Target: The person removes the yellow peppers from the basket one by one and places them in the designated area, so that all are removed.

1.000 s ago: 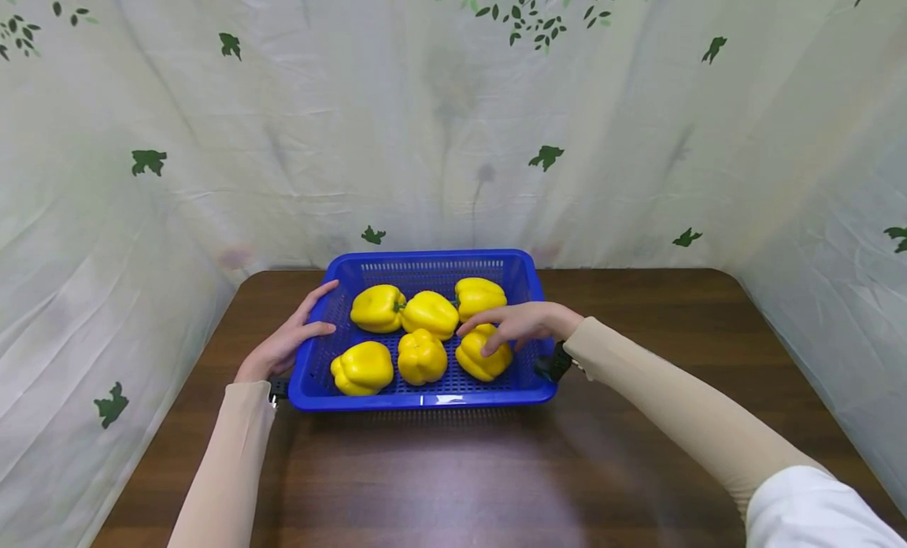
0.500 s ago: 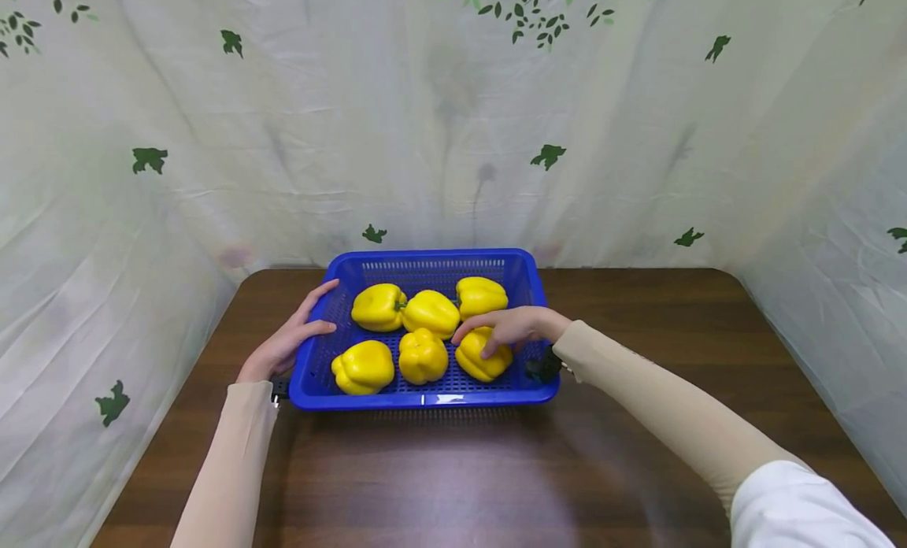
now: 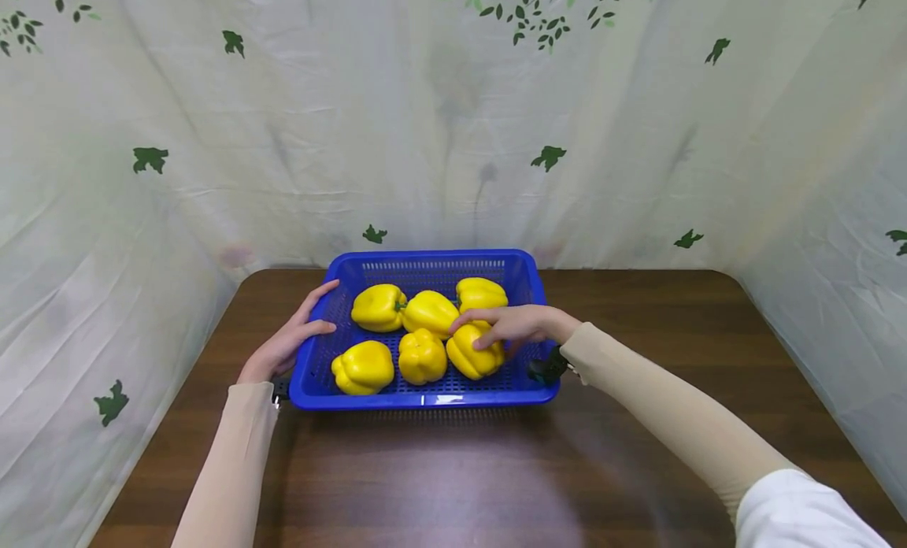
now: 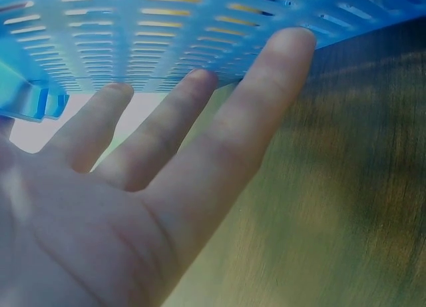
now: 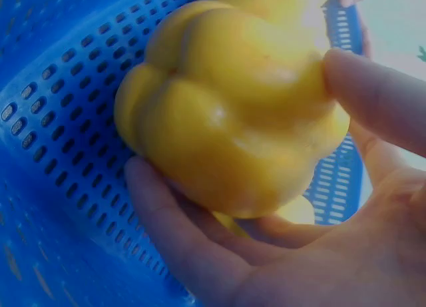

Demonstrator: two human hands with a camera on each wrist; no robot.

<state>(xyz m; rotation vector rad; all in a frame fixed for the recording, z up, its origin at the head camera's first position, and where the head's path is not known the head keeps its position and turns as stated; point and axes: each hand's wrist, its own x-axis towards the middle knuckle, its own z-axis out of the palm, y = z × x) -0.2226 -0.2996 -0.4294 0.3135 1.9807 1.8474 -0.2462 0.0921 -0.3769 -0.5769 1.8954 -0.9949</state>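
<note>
A blue slotted plastic basket [image 3: 425, 401] holds several yellow bell peppers. At its left side my left hand [image 3: 286, 343] grips the wall, thumb over the rim and other fingers outside. The left wrist view shows those straight fingers [image 4: 219, 130] against the slotted wall. Inside, at the front right, my right hand [image 3: 520, 326] holds one yellow bell pepper [image 3: 473, 355]. Seen from the right wrist, this bell pepper [image 5: 219, 120] lies between thumb and fingers, its lobed end showing. Whether it is lifted off the basket floor I cannot tell.
Close to the held one lie other bell peppers: one in the front middle [image 3: 422, 357], one at front left [image 3: 363, 368] and several along the back. The basket stands on a brown wooden table [image 3: 439, 477], before a pale leaf-printed curtain [image 3: 453, 138].
The front right bell pepper has shifted slightly left and turned a little under my right hand, now nearer the front middle one. My left hand and the basket keep their places.
</note>
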